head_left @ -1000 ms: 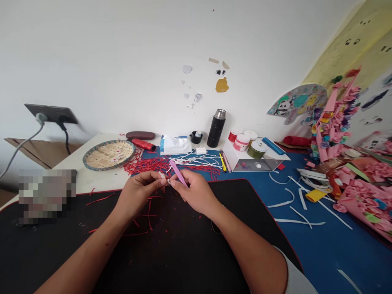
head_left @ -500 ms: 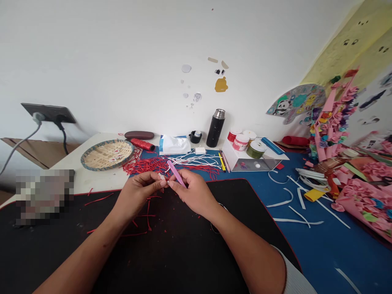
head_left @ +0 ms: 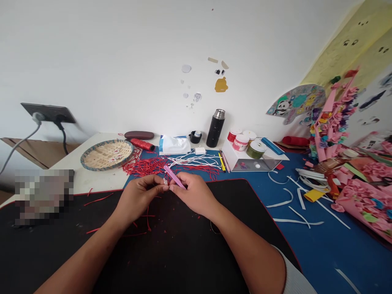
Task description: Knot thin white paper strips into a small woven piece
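Over the far part of a black mat (head_left: 171,253), my two hands meet, fingertips nearly touching. My left hand (head_left: 142,194) pinches a tiny whitish piece (head_left: 165,181) between thumb and forefinger; its exact kind is too small to make out. A slim pink-purple tool (head_left: 174,176), perhaps a pen or lighter, is gripped in my right hand (head_left: 194,192) and slants up to the left. The right thumb and forefinger also close together by the whitish piece. Just beyond the hands lie a heap of red cords (head_left: 147,165) and several white cords (head_left: 196,160).
Behind the cords are a woven basket (head_left: 84,161), a red thread spool (head_left: 142,144), a tissue pack (head_left: 174,145) and a black flask (head_left: 216,128). A white box (head_left: 228,153) carries paint jars. White strips (head_left: 303,199) and pink paper flowers (head_left: 364,192) lie on the right. Red cord scraps (head_left: 98,199) dot the mat.
Both hands have shifted slightly down and the pink-purple tool has tipped lower to the left. The whitish piece has moved a little right and down, still pinched.
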A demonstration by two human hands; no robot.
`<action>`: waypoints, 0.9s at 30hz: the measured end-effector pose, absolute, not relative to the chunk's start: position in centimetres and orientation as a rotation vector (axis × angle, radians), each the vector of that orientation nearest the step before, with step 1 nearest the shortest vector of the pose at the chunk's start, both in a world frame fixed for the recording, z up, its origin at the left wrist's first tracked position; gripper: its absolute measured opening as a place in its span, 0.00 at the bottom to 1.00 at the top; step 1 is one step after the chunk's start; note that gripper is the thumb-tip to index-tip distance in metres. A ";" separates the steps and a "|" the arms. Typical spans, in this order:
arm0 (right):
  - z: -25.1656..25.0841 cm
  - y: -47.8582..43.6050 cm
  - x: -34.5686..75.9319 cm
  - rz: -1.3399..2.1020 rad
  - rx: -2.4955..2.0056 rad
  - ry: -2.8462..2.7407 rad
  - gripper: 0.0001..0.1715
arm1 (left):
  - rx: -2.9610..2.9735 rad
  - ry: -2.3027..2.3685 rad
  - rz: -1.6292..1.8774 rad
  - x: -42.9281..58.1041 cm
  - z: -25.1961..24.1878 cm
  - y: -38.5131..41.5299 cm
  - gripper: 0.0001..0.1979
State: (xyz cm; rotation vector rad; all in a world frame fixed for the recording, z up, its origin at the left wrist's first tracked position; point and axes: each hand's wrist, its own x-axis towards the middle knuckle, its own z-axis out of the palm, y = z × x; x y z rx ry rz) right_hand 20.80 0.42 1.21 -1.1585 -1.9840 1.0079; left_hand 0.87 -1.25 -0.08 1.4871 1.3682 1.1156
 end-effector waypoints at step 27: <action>1.5 0.0 20.6 1.195 -1.143 -1.921 0.18 | 1.009 1.018 1.200 0.9 -0.4 -0.7 0.18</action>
